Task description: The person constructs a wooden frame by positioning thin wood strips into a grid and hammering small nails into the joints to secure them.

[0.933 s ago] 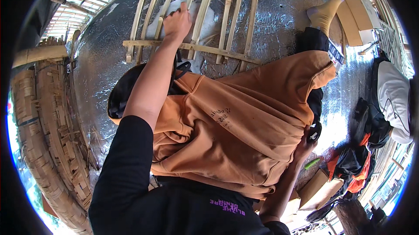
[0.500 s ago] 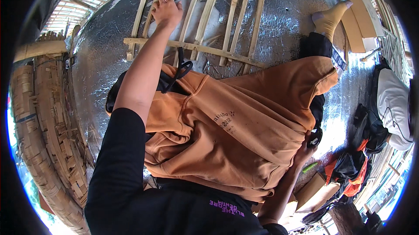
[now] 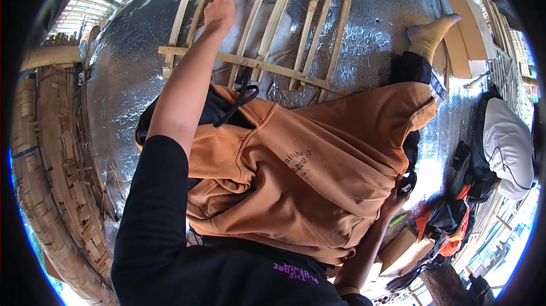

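Left hand: the left hand [image 3: 220,9] was over the slats toward the far left of the bamboo frame, fingers curled narrow; whether they gripped a slat, I cannot tell.
Right hand: the right hand [image 3: 392,201] was low beside the hoodie's right side, against a small black object [image 3: 406,184]; its fingers were partly hidden, so I cannot tell whether it held this.
Bamboo frame: the bamboo frame [image 3: 284,71] lay on the foil mat [image 3: 128,84], toward its far edge, its crossbar nearest the person and a pale patch [image 3: 265,27] showing between slats.
Hoodie: the brown hoodie [image 3: 307,192] lay rumpled across the lap, its black cord [image 3: 239,101] looped near the crossbar.
Foot: a tan-socked foot [image 3: 429,36] pointed toward the mat's far right corner, just beside a cardboard box [image 3: 469,30].
Right edge: a white bag [image 3: 506,144] and a black-and-orange bundle [image 3: 449,221] sat along the mat's right edge.
Left edge: woven bamboo rolls [image 3: 57,152] stood beside the mat.
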{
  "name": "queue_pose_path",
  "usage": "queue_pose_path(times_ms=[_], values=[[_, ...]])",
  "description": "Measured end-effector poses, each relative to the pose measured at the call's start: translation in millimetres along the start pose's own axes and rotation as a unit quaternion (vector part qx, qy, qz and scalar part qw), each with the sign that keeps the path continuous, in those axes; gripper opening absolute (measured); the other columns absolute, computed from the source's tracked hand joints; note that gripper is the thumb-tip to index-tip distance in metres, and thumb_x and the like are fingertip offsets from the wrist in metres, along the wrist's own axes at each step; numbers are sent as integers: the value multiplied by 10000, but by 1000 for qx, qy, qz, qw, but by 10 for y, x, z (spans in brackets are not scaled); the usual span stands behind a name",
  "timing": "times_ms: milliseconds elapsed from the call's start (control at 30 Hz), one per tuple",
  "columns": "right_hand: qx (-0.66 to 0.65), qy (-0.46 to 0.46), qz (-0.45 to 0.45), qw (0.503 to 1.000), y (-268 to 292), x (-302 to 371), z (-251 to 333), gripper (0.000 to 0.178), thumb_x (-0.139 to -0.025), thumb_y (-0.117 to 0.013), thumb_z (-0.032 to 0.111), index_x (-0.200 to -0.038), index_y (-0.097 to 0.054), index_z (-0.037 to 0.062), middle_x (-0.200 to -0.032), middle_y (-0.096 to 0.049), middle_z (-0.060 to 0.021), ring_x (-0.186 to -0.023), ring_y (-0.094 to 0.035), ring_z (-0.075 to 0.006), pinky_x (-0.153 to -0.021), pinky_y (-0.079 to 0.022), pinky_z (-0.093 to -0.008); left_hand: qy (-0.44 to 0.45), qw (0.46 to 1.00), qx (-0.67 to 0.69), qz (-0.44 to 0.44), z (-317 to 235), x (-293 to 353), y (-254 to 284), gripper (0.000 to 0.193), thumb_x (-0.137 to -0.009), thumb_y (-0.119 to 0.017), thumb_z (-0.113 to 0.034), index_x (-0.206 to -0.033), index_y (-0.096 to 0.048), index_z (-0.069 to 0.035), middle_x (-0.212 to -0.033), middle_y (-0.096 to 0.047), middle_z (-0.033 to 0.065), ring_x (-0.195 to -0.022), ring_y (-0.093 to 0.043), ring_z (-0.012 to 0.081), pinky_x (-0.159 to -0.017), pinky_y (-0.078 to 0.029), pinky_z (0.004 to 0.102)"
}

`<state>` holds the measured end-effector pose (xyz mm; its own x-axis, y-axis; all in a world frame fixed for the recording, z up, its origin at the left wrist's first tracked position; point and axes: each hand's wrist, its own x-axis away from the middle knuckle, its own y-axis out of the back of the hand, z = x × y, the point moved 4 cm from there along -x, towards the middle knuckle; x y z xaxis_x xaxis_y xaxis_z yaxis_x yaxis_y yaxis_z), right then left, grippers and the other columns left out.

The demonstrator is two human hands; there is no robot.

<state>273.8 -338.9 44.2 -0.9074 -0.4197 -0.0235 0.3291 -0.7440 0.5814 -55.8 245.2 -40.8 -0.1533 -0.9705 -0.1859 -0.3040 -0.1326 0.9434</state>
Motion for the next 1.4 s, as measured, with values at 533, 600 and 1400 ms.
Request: queue_pose_path(times_ms=[533, 600, 1400], values=[[18, 4, 22, 1000, 60, -32, -98, 306, -972, -708, 306, -897, -626, 22, -751, -572, 15, -675, -483, -107, -613, -411, -291, 47, 993, 102, -33, 101, -88, 440, 318, -1043, -457, -321, -1161, -422, -28, -1014, -680, 325, -951, -659, 525, -844, -533, 596], [18, 4, 19, 1000, 28, -13, -67, 311, -974, -705, 311, -880, -625, 25, -749, -573, 18, -674, -488, -106, -616, -412, -285, 64, 991, 100, -54, 223, -116, 422, 306, -1043, -460, -310, -1146, -429, -23, -1008, -684, 318, -951, -661, 522, -847, -533, 593], [70, 13, 116, 991, 361, -433, 455, 339, -961, -690, 170, -1192, -468, 59, -719, -514, 15, -590, -480, -67, -532, -389, -243, -88, 963, 28, 254, -807, 639, 963, 540, -1014, -478, -505, -1287, -554, -45, -1318, -603, 198, -1234, -591, 334, -1014, -485, 567]])
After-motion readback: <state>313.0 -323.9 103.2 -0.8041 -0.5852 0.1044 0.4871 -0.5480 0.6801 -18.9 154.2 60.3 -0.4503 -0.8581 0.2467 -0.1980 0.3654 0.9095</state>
